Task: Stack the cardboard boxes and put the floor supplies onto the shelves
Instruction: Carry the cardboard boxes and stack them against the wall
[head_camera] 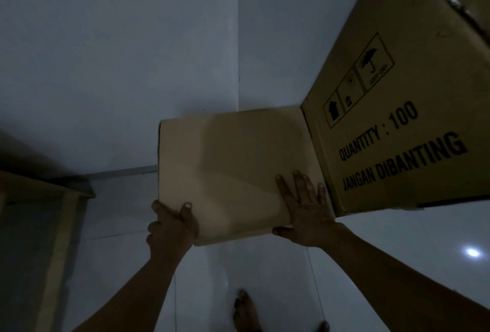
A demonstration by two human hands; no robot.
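A plain brown cardboard box sits in the corner of the room, its right side against a large printed cardboard box marked "QUANTITY : 100". My left hand grips the plain box's near left corner, thumb on top and fingers curled under the edge. My right hand lies flat on its top near the right corner, fingers straight and spread, the thumb hooked over the near edge.
White walls meet in a corner behind the boxes. A wooden frame or shelf edge stands at the left. The floor is pale tile with a light glare at right. My bare foot is below the box.
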